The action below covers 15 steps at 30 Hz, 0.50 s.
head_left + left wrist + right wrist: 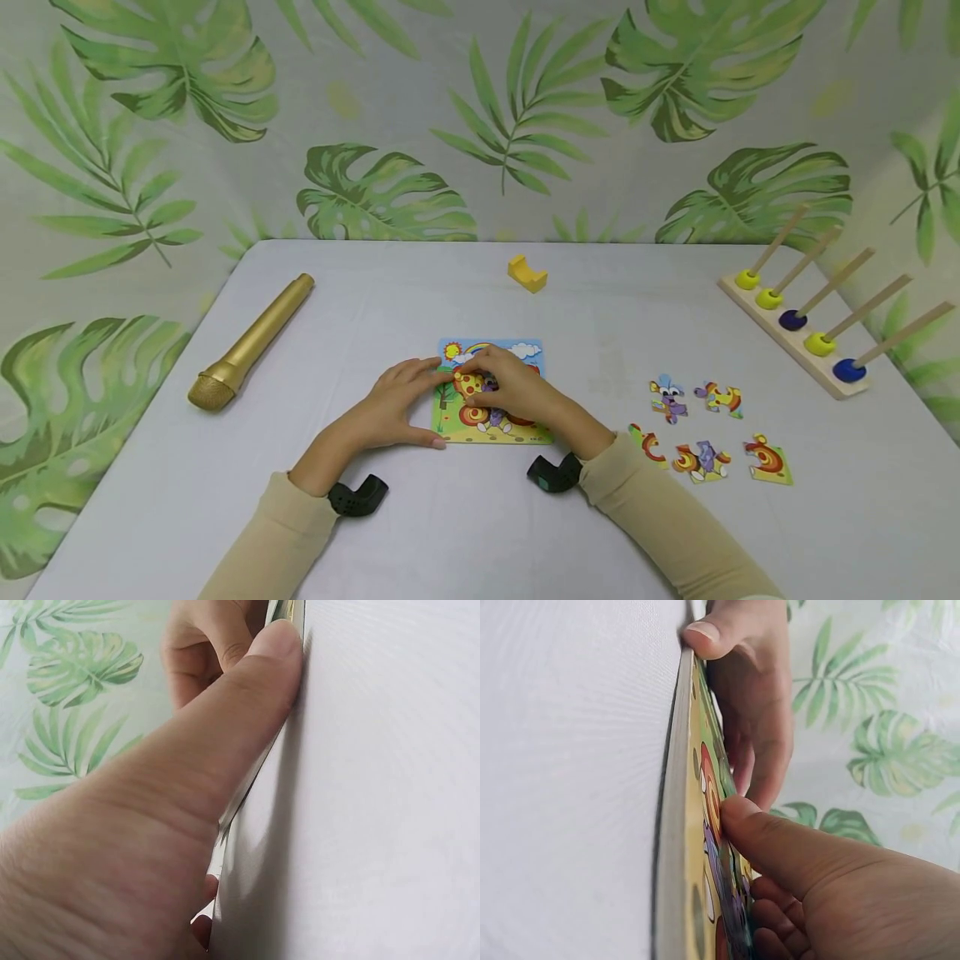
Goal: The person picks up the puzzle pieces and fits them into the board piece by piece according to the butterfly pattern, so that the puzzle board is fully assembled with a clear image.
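A colourful picture puzzle board lies flat on the table, showing a sun, a rainbow and cartoon figures. My left hand rests along its left side, fingers extended and apart. The left thumb lies straight against the board's near edge. Over the middle of the board, my right hand bends thumb and index finger around a yellow puzzle piece with red spots. The right thumb sits low at the picture surface in the right wrist view. Part of the picture is hidden under the right hand.
Several loose puzzle pieces lie right of the board. A wooden peg stand with yellow and dark blue beads stands at the far right. A gold microphone lies at the left. Behind the board is a yellow notched block.
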Tool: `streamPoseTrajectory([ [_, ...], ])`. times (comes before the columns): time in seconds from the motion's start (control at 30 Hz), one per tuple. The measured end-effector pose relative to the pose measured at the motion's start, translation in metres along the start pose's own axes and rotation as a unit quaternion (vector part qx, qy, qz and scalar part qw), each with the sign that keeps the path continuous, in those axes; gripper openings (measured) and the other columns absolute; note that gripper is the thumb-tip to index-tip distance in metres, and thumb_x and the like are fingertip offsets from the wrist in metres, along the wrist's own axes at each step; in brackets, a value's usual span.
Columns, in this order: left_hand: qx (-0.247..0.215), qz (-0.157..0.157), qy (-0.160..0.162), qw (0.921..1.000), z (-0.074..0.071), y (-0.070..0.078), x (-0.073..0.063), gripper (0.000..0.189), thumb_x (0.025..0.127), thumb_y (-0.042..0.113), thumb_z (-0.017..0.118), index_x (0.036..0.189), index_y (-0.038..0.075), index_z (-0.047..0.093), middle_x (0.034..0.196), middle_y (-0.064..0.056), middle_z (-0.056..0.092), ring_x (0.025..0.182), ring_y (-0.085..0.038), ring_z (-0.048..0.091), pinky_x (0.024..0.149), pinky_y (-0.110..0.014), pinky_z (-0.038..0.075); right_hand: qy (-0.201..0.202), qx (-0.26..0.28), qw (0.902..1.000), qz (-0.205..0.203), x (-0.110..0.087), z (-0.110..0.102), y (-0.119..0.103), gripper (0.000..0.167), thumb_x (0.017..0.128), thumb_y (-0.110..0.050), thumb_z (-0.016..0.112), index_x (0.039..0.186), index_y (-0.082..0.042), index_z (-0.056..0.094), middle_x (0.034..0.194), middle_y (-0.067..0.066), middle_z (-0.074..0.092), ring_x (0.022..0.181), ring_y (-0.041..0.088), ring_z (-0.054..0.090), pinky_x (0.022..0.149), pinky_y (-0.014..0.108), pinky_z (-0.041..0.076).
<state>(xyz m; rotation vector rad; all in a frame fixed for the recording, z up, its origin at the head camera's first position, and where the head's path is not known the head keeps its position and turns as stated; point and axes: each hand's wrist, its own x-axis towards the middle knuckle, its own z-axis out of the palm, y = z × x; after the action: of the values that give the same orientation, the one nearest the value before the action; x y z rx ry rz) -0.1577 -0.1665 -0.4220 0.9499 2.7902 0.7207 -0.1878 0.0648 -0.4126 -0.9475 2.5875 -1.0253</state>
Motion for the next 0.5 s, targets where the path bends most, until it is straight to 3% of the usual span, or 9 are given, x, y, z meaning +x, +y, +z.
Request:
streamPoseTrajectory([
  [0.23, 0.003, 0.002, 0.002, 1.0, 0.0011, -0.0007, -0.0001, 0.087, 0.063, 0.069, 0.062, 0.135, 0.025, 0.042, 0.144, -0.002, 0.025, 0.13, -0.031, 0.018, 0.103, -0.049, 0.012, 0.007, 0.009, 0.9998, 0.016, -0.0005, 0.0013, 0.0014, 0.036, 0.077, -0.028, 0.071, 0.108, -0.013, 0.059, 0.105, -0.002, 0.047, 0.092, 0.01, 0.046, 0.08, 0.027, 0.042],
  [0.5, 0.008, 0.005, 0.003, 0.9999, 0.0004, 0.0004, -0.0004, 0.087, 0.063, 0.067, 0.064, 0.135, 0.023, 0.042, 0.144, -0.004, 0.026, 0.13, -0.034, 0.019, 0.103, -0.051, 0.013, 0.009, 0.02, 0.9995, 0.023, 0.0002, 0.0017, 0.0019, 0.035, 0.078, -0.028, 0.071, 0.108, -0.014, 0.059, 0.105, -0.002, 0.047, 0.091, 0.011, 0.046, 0.08, 0.027, 0.042],
])
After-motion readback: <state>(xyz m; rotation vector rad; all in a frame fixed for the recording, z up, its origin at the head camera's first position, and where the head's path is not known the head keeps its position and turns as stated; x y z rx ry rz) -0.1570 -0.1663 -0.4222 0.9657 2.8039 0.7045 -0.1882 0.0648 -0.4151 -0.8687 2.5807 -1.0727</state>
